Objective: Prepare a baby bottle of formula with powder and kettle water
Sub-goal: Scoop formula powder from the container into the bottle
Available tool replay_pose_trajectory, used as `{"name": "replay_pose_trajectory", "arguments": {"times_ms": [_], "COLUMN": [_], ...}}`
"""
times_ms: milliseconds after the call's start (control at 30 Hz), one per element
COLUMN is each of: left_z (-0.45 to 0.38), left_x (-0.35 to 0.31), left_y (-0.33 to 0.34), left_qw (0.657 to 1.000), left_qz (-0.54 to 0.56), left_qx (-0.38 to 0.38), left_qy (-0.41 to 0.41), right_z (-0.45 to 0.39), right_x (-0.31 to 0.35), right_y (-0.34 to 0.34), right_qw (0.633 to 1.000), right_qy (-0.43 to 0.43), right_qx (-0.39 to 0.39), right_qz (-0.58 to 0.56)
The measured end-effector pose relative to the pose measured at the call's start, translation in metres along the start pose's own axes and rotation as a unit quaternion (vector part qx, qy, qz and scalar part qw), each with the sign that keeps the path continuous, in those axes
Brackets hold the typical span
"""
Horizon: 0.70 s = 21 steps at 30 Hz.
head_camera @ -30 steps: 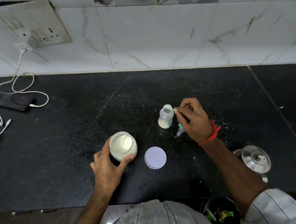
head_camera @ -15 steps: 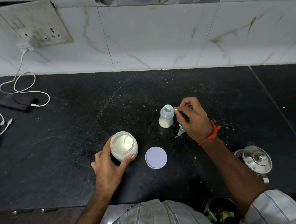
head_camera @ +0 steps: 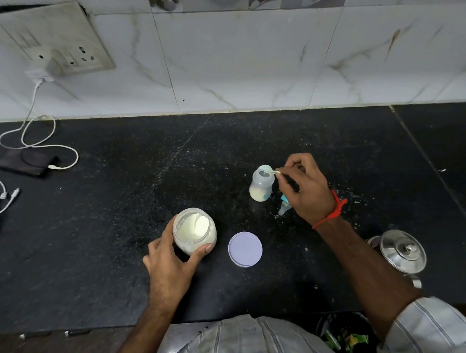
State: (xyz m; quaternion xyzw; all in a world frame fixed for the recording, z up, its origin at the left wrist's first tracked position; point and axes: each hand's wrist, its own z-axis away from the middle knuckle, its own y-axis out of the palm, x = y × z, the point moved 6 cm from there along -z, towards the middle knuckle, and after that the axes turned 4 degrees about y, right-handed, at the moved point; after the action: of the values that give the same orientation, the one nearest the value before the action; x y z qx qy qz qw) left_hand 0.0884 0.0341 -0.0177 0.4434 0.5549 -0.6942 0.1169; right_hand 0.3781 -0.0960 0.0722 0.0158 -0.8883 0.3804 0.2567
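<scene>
On the black speckled stone tabletop [head_camera: 117,230], the left hand [head_camera: 172,264] curls its thumb and fingers round a clear round jar of pale formula powder [head_camera: 194,230]; no label or writing is readable anywhere. Just right lies a flat lilac round lid [head_camera: 245,249]. Further right stands a small translucent baby bottle [head_camera: 261,185] with pale powder at its bottom, its mouth open. The right hand [head_camera: 307,189] pinches a small white scoop [head_camera: 271,172] at the bottle's rim, much as half a second ago. A steel lidded kettle [head_camera: 402,251] sits far right.

bare counter [head_camera: 119,244] left (cables [head_camera: 38,144] far back), lid [head_camera: 245,249] beside jar [head_camera: 194,230]
</scene>
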Motion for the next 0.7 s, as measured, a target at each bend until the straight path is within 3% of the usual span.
{"name": "replay_pose_trajectory", "arguments": {"times_ms": [233,367,433,533,600,700], "left_z": [0.000,0.000,0.001,0.001,0.001,0.001], "left_x": [0.000,-0.001,-0.001,-0.001,-0.001,-0.001], "left_y": [0.000,-0.001,-0.001,-0.001,-0.001,-0.001], "left_qw": [1.000,1.000,1.000,1.000,1.000,1.000], "left_qz": [-0.002,-0.005,-0.003,0.000,0.002,0.003], "left_qx": [-0.001,-0.007,-0.007,-0.003,-0.001,-0.003], "left_qy": [0.005,0.005,0.005,0.003,0.002,0.002], "right_z": [-0.002,-0.004,-0.001,0.009,0.014,0.018], "right_x": [0.000,-0.014,-0.025,-0.030,-0.014,0.021], "right_y": [-0.008,-0.014,-0.011,0.003,0.015,0.039], "right_qw": [0.999,0.981,0.943,0.839,0.788,0.764], "right_qy": [0.016,0.152,0.270,0.430,0.469,0.468], "right_qx": [-0.041,-0.105,-0.133,-0.124,-0.089,-0.025], "right_qz": [0.001,-0.056,-0.141,-0.309,-0.389,-0.444]}}
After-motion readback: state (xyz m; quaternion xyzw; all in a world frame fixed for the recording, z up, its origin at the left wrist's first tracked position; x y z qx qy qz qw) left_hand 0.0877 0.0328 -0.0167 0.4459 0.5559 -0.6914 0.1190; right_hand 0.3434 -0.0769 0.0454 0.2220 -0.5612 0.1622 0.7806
